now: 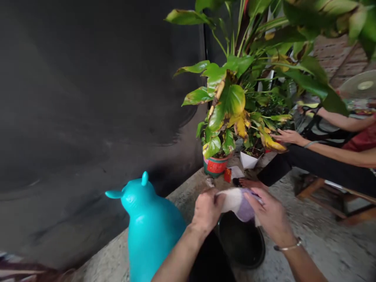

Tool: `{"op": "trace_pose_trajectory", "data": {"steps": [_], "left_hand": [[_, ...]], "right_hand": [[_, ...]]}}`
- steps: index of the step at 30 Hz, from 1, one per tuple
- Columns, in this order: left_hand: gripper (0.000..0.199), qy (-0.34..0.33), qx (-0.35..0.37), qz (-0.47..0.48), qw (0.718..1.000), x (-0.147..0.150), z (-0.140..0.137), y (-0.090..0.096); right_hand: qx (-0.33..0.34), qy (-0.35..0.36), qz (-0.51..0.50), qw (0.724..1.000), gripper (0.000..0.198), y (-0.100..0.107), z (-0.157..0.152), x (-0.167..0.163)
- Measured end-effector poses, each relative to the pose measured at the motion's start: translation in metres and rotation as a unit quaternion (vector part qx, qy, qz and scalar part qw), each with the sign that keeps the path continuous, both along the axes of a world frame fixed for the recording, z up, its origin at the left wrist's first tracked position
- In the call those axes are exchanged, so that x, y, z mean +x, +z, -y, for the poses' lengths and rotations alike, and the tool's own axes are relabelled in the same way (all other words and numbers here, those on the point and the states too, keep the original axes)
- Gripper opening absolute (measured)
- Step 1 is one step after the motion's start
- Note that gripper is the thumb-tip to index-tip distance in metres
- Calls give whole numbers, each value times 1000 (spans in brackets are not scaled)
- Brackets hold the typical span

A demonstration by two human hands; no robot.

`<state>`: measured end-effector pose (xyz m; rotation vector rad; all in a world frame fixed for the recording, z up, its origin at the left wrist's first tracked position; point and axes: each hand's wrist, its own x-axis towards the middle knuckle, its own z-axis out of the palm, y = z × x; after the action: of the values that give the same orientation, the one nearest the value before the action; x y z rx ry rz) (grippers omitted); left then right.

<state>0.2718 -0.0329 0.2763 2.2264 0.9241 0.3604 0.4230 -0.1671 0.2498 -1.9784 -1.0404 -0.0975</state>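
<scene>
At the far left a dark wall (88, 98) fills the view, and beside it stands a turquoise animal-shaped toy (149, 227) on the concrete floor (323, 243). Just right of the toy, the person's left hand (207, 211) is closed on the left edge of a pale cloth (239, 203), thumb over the top. The cloth stretches sideways between the two hands, its long axis running left to right, and it hangs directly above the open mouth of a black pot (241, 243). The right hand (272, 217) pinches the cloth's right end, a bangle on its wrist. Both hands are equally close to the cloth, one at each end. Beyond them a leafy plant (232, 102) grows from a red pot (216, 166). At the far right another person's hand (289, 136) reaches among the leaves.
</scene>
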Motion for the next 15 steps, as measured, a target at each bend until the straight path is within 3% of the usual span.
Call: {"op": "trace_pose_trajectory", "data": {"steps": [2, 4, 8, 11, 15], "left_hand": [[34, -45, -18, -56, 997, 29, 9, -19], [34, -77, -41, -112, 990, 45, 15, -42], [46, -125, -73, -210, 967, 39, 14, -75], [52, -136, -87, -247, 955, 27, 4, -83], [53, -123, -89, -267, 952, 25, -2, -82]], "right_hand": [[-68, -47, 12, 997, 45, -48, 21, 26], [-194, -74, 27, 978, 47, -108, 39, 41], [-320, -68, -8, 945, 41, -218, 58, 38], [-398, -41, -29, 916, 65, -270, 55, 30], [-467, 5, -45, 883, 79, -312, 33, 39]]}}
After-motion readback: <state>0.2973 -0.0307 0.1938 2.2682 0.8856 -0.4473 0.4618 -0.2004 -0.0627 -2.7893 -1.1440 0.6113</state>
